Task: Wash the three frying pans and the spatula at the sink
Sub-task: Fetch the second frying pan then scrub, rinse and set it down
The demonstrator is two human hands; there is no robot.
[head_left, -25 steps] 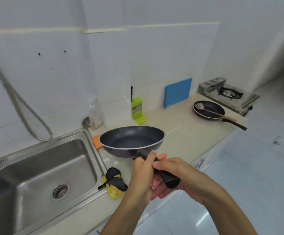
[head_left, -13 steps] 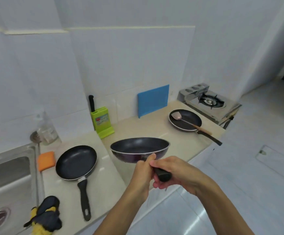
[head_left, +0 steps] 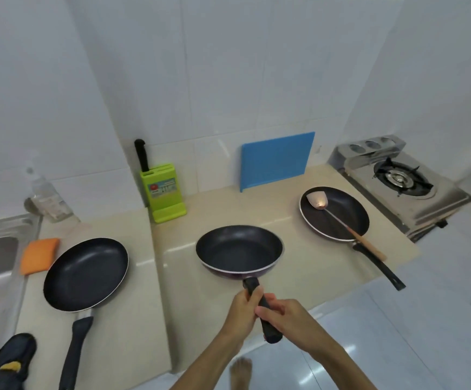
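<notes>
Beige counter (head_left: 299,249) bears one frying pan (head_left: 85,274) front-left of the green knife block (head_left: 163,192) and a second pan (head_left: 347,206) front-right of the block, the third pan (head_left: 238,250) is held straight before the block, its handle gripped by the left hand (head_left: 242,313) and right hand (head_left: 287,319), and the spatula (head_left: 341,222) rests in the second pan.

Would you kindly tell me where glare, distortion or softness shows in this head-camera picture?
Head view: a bright glare spot on the spatula blade; pale reflections on the glossy floor; wide-angle bowing of the counter and wall tile lines; the held pan is sharp, the bottle at far left soft.
</notes>
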